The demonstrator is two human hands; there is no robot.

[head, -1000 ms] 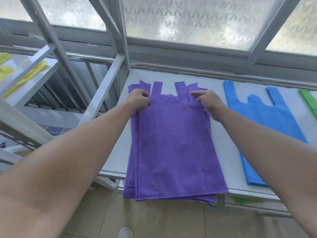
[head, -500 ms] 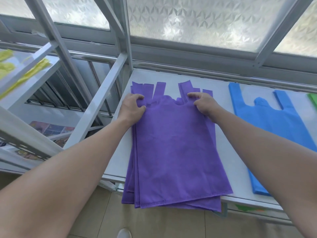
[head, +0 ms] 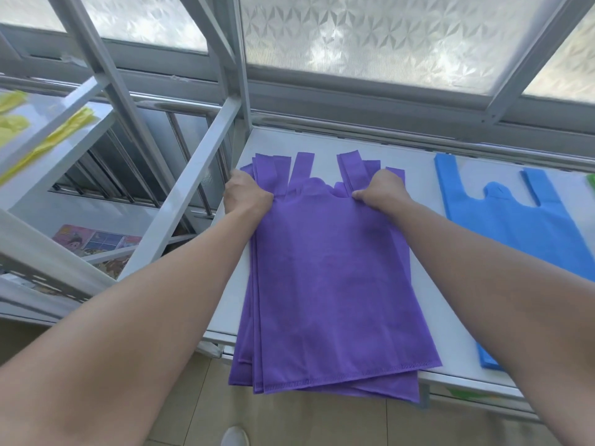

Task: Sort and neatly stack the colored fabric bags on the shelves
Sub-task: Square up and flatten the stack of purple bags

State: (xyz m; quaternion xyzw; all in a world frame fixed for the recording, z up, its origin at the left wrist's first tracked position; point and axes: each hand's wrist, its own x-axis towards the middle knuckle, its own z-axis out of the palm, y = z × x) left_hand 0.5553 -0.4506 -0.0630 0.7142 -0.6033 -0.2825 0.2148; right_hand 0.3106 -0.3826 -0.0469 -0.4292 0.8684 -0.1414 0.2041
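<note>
A stack of several purple fabric bags [head: 331, 284] lies on the white shelf [head: 450, 323], handles pointing toward the window, its lower end hanging over the shelf's front edge. My left hand [head: 246, 196] grips the stack's upper left corner at the handles. My right hand [head: 381, 191] grips the upper right corner, fingers curled on the fabric. To the right lies a blue bag [head: 515, 226], flat on the same shelf. A sliver of green bag [head: 590, 181] shows at the far right edge.
Yellow bags [head: 38, 136] lie on a second white shelf unit at the left. Grey metal shelf posts [head: 183, 201] slant between the two units. Frosted windows run along the back. Tiled floor and a shoe tip [head: 235, 436] show below.
Both hands have closed from fingertip touches into full grips on the stack's top corners, and the stack sits slightly nearer the front edge.
</note>
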